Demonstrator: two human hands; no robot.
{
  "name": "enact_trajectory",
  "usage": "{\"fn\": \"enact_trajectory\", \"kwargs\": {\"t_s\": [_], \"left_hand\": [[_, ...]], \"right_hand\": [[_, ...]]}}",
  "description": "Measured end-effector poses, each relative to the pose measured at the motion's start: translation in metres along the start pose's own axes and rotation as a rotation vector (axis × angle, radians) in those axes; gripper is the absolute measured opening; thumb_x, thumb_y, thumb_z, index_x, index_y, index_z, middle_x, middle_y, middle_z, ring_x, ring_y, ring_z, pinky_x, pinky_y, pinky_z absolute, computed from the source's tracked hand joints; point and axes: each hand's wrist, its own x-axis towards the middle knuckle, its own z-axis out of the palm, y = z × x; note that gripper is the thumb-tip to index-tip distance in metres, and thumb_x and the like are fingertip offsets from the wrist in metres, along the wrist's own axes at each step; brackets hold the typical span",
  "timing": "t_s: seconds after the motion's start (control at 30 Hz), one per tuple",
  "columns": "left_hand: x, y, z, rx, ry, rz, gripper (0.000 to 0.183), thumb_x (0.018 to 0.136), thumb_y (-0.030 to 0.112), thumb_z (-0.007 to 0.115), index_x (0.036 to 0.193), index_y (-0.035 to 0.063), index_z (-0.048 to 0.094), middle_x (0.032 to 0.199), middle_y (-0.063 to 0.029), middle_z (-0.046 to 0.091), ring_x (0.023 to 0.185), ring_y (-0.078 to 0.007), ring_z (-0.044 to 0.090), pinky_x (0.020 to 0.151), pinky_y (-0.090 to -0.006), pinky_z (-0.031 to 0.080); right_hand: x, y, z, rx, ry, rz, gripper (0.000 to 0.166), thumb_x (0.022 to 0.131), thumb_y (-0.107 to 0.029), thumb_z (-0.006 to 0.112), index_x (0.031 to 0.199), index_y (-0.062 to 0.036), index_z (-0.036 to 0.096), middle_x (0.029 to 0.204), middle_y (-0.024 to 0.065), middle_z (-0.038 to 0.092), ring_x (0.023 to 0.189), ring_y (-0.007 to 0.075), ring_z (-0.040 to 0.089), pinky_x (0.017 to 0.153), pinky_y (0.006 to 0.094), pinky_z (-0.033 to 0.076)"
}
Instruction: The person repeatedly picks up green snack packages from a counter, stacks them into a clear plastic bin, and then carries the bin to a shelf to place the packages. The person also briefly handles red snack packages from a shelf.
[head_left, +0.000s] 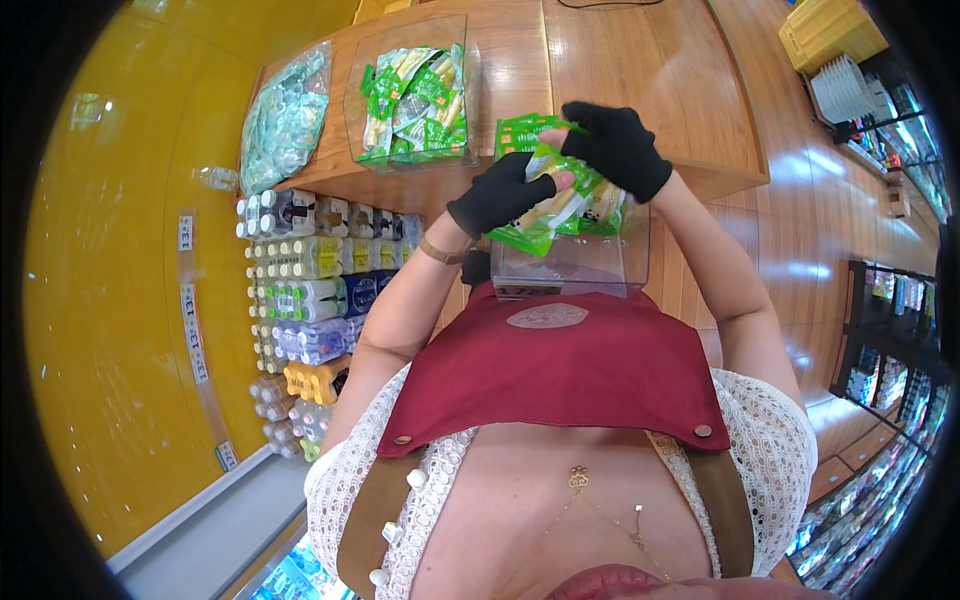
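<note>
My left hand, in a black fingerless glove, grips a green and clear snack packet with pale contents, its thumb lying on top. Close beside it, my right hand, gloved the same way, bends over the same group of packets; its fingertips are partly hidden, so its hold cannot be told. More green packets lie overlapped just beyond both hands. Beneath them is a clear plastic bin, its near part bare, with a price tag on the front. Its far part is hidden by packets and hands.
A second clear bin full of similar packets stands on the wooden table, left of the hands. Beside it lies a bag of pale-green packets. Bottled drinks are stacked below at left. Shelving stands at right.
</note>
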Motion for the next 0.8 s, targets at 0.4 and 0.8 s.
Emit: {"fn": "enact_trajectory", "kwargs": {"t_s": [0.4, 0.8], "left_hand": [[0.012, -0.035, 0.01, -0.209, 0.153, 0.022, 0.032, 0.084, 0.026, 0.061, 0.105, 0.0027, 0.056, 0.091, -0.0019, 0.06, 0.082, -0.0089, 0.054, 0.072, -0.0238, 0.043], [0.007, -0.025, -0.022, 0.096, 0.26, -0.021, 0.056, 0.084, 0.028, 0.06, 0.13, 0.0043, 0.037, 0.12, -0.0125, 0.049, 0.106, -0.0172, 0.048, 0.089, -0.0308, 0.04]], "right_hand": [[-0.011, 0.002, 0.008, -0.665, -0.116, -0.385, 0.014, 0.081, -0.025, 0.055, 0.08, -0.0116, 0.06, 0.067, 0.0047, 0.059, 0.06, 0.0204, 0.06, 0.05, 0.0302, 0.045], [-0.02, 0.097, 0.024, -0.579, -0.411, -0.218, 0.018, 0.083, -0.031, 0.054, 0.076, -0.0142, 0.058, 0.069, 0.006, 0.057, 0.065, 0.0254, 0.059, 0.059, 0.0362, 0.048]]}}
